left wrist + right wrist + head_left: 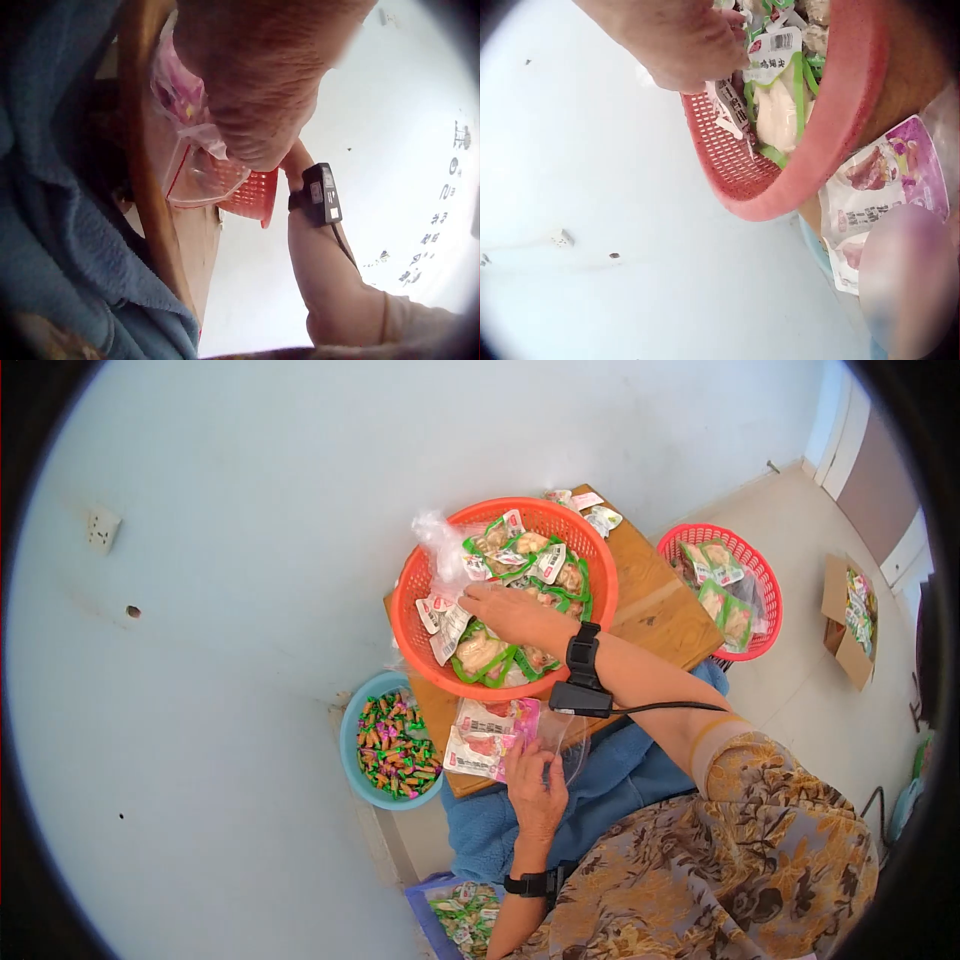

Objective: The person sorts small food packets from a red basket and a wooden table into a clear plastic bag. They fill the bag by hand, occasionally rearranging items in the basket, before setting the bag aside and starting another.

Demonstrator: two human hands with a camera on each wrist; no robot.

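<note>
The left grip (537, 790) pinches a bag (573, 740), likely light, slippery, best held by its edge; the right grip's (515, 614) closure is unclear.

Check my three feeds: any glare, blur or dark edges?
Head view: rounded black border; left wrist: wall washed out at right, blue fleece dim at left; right wrist: upper corners dark, blurred oval at lower right overlapping a pink-and-white pouch.
</note>
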